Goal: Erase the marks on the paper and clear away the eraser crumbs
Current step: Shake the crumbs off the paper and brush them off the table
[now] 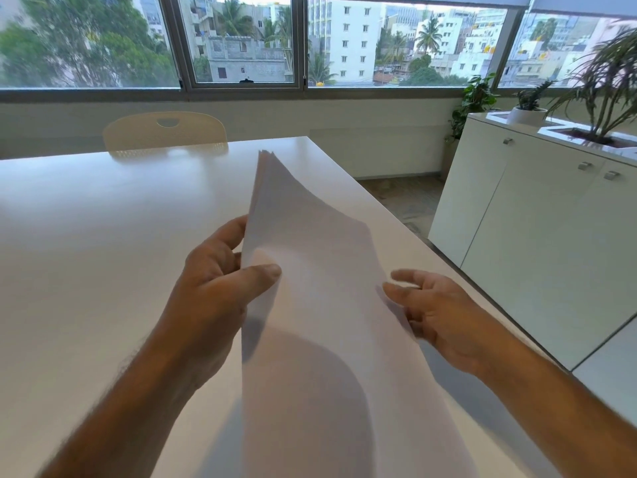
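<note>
Now my left hand (210,288) pinches the paper's (310,270) left edge, thumb on top; my right hand (434,312), fingers loosely spread, touches its right edge. Light and floppy, it bows above the table (86,219); better held at both edges.

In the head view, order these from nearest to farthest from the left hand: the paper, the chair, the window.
1. The paper: pinched in the left hand itself.
2. The chair: behind the table's far edge, ahead and slightly left.
3. The window: on the far wall, beyond the chair.
</note>
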The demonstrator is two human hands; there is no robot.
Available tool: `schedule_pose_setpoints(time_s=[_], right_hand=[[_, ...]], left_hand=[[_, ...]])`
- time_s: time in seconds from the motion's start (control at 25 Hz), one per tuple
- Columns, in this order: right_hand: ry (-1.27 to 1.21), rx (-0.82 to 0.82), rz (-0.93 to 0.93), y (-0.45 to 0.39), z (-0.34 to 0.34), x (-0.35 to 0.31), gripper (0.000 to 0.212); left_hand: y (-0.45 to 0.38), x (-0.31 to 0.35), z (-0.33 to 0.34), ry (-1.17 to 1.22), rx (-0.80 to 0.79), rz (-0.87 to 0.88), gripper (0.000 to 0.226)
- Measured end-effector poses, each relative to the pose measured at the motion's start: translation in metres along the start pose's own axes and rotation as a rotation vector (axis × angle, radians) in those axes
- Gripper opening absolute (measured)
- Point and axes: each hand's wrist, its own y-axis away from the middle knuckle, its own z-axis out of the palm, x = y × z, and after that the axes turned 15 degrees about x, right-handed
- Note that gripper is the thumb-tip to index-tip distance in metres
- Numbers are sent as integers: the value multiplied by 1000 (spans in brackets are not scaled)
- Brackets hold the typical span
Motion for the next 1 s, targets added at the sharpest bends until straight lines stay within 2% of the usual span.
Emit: schedule_pose_setpoints(time_s=[0.12, 0.2, 0.28, 0.36, 0.52, 0.64, 0.8, 1.0], right_hand=[[-19, -74, 68, 2, 7, 2, 20], [1, -44, 40, 1, 13, 3, 21], [43, -46, 20, 0, 22, 6, 20], [102, -71, 9, 1, 31, 10, 19], [112, -118, 30, 3, 52, 16, 19], [210, -93, -26, 0, 59, 17, 19], [513, -33, -228, -1, 61, 17, 24], [727, 26, -419, 4, 61, 16, 55]], left_hand=[[-2, -4, -16, -5, 59, -54, 48], [-6, -13, -30, -91, 65, -140, 48], [-8, -22, -45, -285, 16, -253, 46], [-7, -31, -58, -460, -34, -362, 31], [-7, -48, -76, -624, 7, -486, 26], [-8, -54, -81, -703, 52, -511, 30], [-6, -51, -81, -846, 46, -475, 39], [1, -35, -76, -1248, -8, -382, 60]])
